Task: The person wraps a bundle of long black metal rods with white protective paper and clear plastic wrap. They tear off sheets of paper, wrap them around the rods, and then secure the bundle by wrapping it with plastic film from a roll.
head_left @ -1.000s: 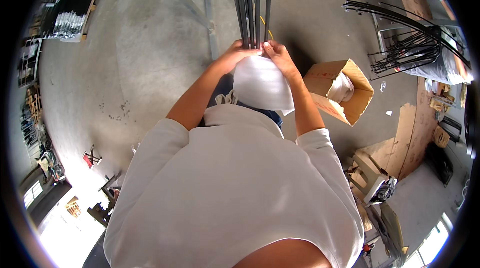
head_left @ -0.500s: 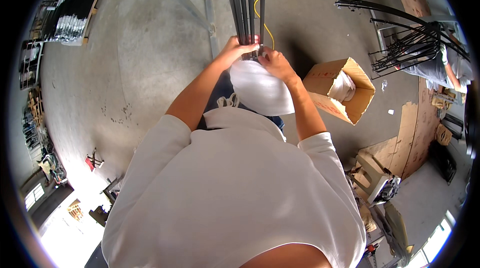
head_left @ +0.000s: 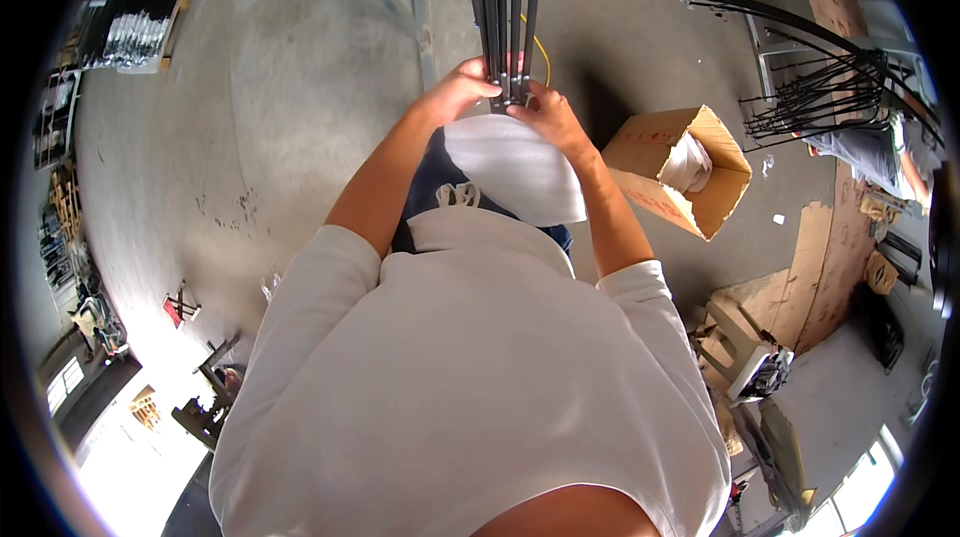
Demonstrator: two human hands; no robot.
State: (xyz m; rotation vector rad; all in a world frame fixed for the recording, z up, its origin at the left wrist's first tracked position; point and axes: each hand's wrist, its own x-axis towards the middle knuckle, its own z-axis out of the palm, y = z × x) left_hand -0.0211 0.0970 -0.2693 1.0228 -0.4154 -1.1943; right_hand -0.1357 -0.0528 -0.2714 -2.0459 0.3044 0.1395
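Note:
A bundle of thin black metal rods [head_left: 508,17] runs away from me past the top edge of the view, its near ends gathered between my hands. My left hand [head_left: 458,93] is closed round the bundle's left side, thumb on top near the rod ends. On the right side, my right hand [head_left: 552,121] pinches the rod ends with thumb and fingers. Just below them a white sheet or bag of thin soft packing foam [head_left: 515,167] hangs in front of my legs, close under the rod ends. Whether a finger also grips the foam is hidden.
To my right stands an open cardboard box [head_left: 640,162] with white packing material [head_left: 688,165] inside. A yellow cord [head_left: 544,52] lies on the concrete floor beyond the rods. Farther right, a person [head_left: 865,152] is beside a rack of curved black rods [head_left: 825,77].
The rods stand closer together, and their near ends show more plainly between my hands. My right hand has shifted slightly along the ends. The foam has moved a little left.

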